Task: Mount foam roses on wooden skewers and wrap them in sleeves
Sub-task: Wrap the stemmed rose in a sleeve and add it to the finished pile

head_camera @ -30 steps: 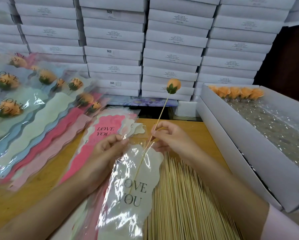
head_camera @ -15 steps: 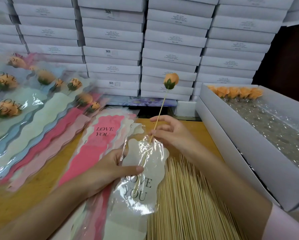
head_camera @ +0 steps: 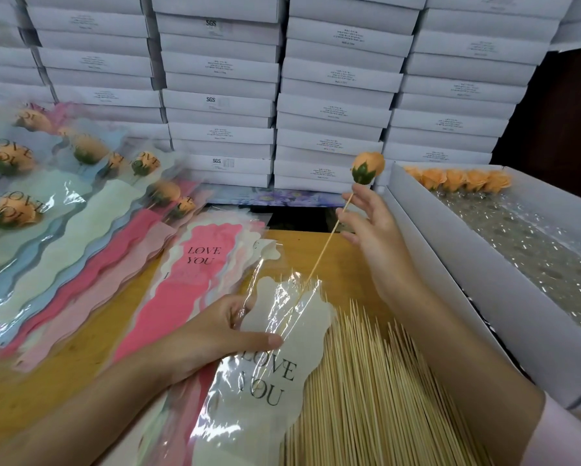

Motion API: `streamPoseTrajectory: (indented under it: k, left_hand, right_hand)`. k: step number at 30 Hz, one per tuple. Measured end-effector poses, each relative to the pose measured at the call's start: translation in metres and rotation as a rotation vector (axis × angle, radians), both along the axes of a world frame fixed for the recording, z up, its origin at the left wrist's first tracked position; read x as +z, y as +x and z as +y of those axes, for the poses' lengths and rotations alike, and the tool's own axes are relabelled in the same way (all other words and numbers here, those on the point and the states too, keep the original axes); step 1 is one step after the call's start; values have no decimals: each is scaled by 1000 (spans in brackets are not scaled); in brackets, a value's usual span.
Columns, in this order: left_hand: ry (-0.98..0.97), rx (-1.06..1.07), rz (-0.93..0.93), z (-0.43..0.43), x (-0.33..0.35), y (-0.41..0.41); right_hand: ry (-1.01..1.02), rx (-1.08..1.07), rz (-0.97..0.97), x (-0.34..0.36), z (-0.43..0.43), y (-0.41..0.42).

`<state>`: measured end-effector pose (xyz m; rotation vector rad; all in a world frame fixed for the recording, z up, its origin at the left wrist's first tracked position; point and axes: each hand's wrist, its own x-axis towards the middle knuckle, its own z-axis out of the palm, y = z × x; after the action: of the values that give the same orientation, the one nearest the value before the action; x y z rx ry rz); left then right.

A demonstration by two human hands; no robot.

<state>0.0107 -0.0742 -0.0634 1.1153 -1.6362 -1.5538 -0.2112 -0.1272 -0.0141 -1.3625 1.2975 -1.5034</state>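
Two hands: L hand grips sleeve; R hand, above sleeve, pinches skewer; tilted tip may pierce film.

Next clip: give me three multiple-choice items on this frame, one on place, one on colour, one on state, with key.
1. The spare roses lie: A in the open box; B on a shelf; C on the floor.
2. The mounted rose is: A red; B orange; C blue.
3. The lower end of the skewer is: A bare; B in a box; C inside the sleeve.
Key: A, they line its far end; B, orange petals; C, right hand pinches the skewer, left hand holds the sleeve round it.
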Motion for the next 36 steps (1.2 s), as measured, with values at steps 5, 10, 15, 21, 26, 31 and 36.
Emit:
streamPoseTrajectory:
  k: [5, 10, 15, 21, 26, 31, 36]
  left_hand:
    - [8, -20, 0, -1, -1, 1]
    - [8, -33, 51, -6, -7, 5]
    - [12, -60, 106, -5, -7, 4]
    - [48, 38, 119, -6, -8, 4]
    - [72, 24, 159, -5, -7, 3]
    - [66, 22, 162, -5, -5, 2]
    - [85, 43, 166, -4, -5, 2]
  right_hand:
    - [29, 21, 38, -1, 1, 3]
    - [72, 77, 127, -4, 3, 7]
    - [106, 139, 194, -6, 5, 8]
    - [144, 176, 241, -8, 3, 8]
    - [168, 212, 268, -9, 2, 7]
    - [160, 313, 256, -9, 6, 9]
    - [166, 381, 286, -8, 10, 10]
